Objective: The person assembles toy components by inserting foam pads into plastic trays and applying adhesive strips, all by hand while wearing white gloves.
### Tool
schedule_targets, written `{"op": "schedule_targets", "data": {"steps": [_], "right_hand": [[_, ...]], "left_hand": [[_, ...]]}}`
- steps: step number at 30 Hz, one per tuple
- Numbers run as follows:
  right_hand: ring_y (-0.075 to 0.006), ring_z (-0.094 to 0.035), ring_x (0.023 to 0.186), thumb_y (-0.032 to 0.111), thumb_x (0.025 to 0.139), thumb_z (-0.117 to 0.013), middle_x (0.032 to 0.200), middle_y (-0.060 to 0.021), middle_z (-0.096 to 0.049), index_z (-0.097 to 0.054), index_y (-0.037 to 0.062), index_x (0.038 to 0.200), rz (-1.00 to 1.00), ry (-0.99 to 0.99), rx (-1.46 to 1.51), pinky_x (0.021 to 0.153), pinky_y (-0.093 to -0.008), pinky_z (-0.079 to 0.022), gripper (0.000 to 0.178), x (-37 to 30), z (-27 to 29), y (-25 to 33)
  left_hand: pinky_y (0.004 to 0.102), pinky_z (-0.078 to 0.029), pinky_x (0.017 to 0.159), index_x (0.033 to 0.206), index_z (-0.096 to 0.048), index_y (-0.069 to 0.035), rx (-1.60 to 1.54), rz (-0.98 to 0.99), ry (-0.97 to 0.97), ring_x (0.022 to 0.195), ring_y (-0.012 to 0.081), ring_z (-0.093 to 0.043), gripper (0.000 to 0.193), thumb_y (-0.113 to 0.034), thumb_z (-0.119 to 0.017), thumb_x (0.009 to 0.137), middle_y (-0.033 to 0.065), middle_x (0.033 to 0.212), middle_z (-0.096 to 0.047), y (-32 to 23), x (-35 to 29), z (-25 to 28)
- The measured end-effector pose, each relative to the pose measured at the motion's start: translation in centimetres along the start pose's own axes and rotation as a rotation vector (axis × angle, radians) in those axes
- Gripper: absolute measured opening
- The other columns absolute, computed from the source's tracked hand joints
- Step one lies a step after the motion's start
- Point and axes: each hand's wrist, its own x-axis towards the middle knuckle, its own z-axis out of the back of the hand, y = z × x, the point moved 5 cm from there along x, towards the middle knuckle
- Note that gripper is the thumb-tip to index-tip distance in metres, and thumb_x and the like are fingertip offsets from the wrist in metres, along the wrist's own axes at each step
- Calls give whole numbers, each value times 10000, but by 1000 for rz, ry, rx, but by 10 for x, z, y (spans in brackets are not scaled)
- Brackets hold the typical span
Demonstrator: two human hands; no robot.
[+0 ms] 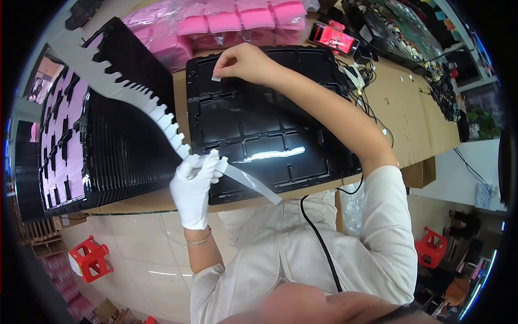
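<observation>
A black moulded plastic tray (264, 116) with raised ribs lies on the cardboard-covered table in front of me. My left hand (193, 189), in a white glove, is closed around a long whitish strip (137, 100) at the tray's near left corner. Small tabs line one edge of this strip, which curves up to the far left. Its translucent tail (251, 183) sticks out to the right of the glove. Over the tray's far left part, my bare right hand (245, 63) pinches a small white piece (216, 79), perhaps a sticker. Whether that piece touches the tray I cannot tell.
Stacked black trays (127, 146) stand on the left, beside pink-purple sheets (65, 140). Bagged pink foam blocks (226, 24) lie behind the tray. A phone (334, 39) with a lit screen, cables (367, 81) and a cluttered black tray (399, 29) occupy the far right.
</observation>
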Motion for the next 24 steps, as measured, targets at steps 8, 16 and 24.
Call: {"op": "schedule_targets", "data": {"steps": [8, 16, 24], "right_hand": [[-259, -685, 817, 230, 689, -776, 826, -109, -709, -753, 130, 794, 2, 92, -432, 751, -376, -530, 147, 57, -33, -14], [-266, -688, 792, 255, 686, -742, 790, -127, -704, -745, 77, 789, -63, 177, -634, 738, -389, -537, 207, 70, -32, -8], [-281, -687, 800, 284, 678, -743, 801, -134, -705, -737, 40, 794, -120, 204, -626, 738, -392, -542, 270, 73, -36, -15]], "left_hand": [[183, -474, 552, 890, -681, 19, 23, 54, 11, 617, 71, -618, 148, -85, -753, 815, 67, 767, -686, 8, 3, 3], [180, -484, 551, 890, -673, 16, -2, 101, 57, 605, 65, -612, 174, -103, -767, 805, 66, 751, -683, 12, 5, 3], [180, -482, 549, 903, -678, 18, 7, 73, 69, 611, 65, -611, 163, -89, -758, 811, 65, 762, -682, 9, 5, 4]]}}
